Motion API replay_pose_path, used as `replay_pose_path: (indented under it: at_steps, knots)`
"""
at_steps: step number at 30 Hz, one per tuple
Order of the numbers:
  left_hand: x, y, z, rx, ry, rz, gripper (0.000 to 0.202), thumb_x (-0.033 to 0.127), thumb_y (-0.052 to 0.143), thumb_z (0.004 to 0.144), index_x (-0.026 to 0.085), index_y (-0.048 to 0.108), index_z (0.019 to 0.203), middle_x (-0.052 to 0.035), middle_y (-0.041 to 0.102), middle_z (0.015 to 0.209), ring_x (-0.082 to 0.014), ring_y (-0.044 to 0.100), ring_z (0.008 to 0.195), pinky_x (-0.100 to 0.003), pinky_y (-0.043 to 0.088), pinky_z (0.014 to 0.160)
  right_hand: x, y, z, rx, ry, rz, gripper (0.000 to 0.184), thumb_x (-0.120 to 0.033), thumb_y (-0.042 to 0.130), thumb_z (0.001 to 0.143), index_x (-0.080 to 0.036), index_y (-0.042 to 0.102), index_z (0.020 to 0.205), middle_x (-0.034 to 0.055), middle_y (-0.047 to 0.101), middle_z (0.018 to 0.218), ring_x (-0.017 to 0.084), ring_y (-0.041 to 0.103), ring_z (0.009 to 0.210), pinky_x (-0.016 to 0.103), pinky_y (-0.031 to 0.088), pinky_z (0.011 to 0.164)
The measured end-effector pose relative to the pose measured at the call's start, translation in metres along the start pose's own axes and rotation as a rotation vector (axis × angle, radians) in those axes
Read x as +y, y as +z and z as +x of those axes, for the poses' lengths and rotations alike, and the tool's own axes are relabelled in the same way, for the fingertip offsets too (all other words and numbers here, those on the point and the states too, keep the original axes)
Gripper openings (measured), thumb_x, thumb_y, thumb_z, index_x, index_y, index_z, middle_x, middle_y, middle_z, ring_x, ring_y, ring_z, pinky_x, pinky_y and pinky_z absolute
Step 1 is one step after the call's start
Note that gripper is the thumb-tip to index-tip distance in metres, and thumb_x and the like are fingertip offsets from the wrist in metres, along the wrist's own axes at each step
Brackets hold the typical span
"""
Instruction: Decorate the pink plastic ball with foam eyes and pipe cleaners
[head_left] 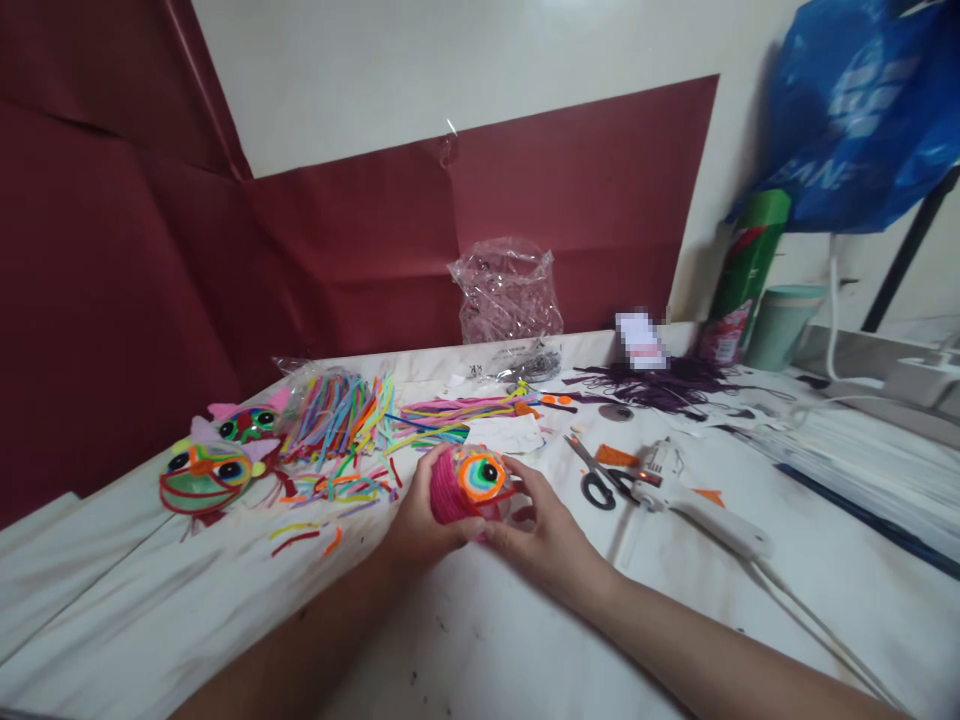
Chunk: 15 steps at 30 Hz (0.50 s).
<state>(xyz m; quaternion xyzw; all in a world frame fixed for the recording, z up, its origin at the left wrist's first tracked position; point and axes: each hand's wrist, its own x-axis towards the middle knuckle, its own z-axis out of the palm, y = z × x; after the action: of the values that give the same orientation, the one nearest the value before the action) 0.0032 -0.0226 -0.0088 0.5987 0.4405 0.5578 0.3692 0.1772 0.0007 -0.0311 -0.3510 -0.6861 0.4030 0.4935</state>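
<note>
Between my two hands is a small craft figure (453,486), wrapped on its left part in pink pipe cleaner or yarn. A ringed eye of orange, yellow, green and blue with a black-and-white centre faces me. My left hand (420,512) is closed round the pink side, thumb along the bottom. On the other side my right hand (541,528) grips the figure with fingers curled and thumb near the lower edge. Part of its right side looks clear, and the fingers hide some of it. The figure is held just above the marble-patterned table (465,640).
Two decorated faces (206,480) lie at left, near bundled pipe cleaners (337,410) and loose scraps. Scissors (600,470) and a white glue gun (697,510) with a trailing cord lie right. Behind are purple strands (660,382), a clear bag (510,300) and a green cup (784,325).
</note>
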Motion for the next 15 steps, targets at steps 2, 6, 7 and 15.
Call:
replay_pose_path:
  at_steps: [2, 6, 7, 15]
  knots:
    - [0.0011, 0.002, -0.0009, 0.02, -0.003, -0.021, 0.094, 0.022, 0.087, 0.05, 0.021, 0.041, 0.132, -0.0154, 0.052, 0.133, -0.0373, 0.05, 0.122, -0.046, 0.04, 0.102, 0.0013, -0.0006, -0.0003, 0.005, -0.001, -0.001, 0.071, -0.037, 0.072, 0.07, -0.021, 0.041, 0.132, 0.0131, 0.05, 0.132, 0.027, 0.053, 0.112, 0.04, 0.051, 0.083]
    - [0.0058, 0.0068, -0.0033, 0.056, -0.041, -0.007, 0.101, 0.02, 0.088, 0.046, 0.021, 0.039, 0.135, -0.0157, 0.051, 0.135, -0.0388, 0.048, 0.124, -0.048, 0.04, 0.102, 0.0005, -0.0023, -0.0005, 0.006, -0.004, -0.007, 0.071, -0.037, 0.071, 0.068, -0.021, 0.042, 0.131, 0.014, 0.05, 0.131, 0.028, 0.054, 0.112, 0.041, 0.052, 0.081]
    - [0.0066, 0.0075, -0.0037, 0.062, -0.052, 0.01, 0.102, 0.02, 0.088, 0.047, 0.02, 0.038, 0.136, -0.0161, 0.05, 0.136, -0.0387, 0.047, 0.124, -0.048, 0.039, 0.102, -0.0003, -0.0025, -0.0005, 0.012, -0.003, -0.006, 0.071, -0.037, 0.071, 0.068, -0.021, 0.042, 0.13, 0.0139, 0.051, 0.131, 0.028, 0.054, 0.112, 0.041, 0.052, 0.081]
    - [0.009, 0.0076, -0.0043, 0.121, -0.053, 0.035, 0.091, 0.021, 0.087, 0.047, 0.021, 0.047, 0.128, -0.0138, 0.053, 0.13, -0.0377, 0.048, 0.121, -0.049, 0.035, 0.103, -0.0067, -0.0013, -0.0007, -0.027, 0.191, 0.079, 0.081, -0.049, 0.075, 0.064, -0.019, 0.04, 0.131, 0.0147, 0.057, 0.124, 0.024, 0.064, 0.087, 0.039, 0.054, 0.075]
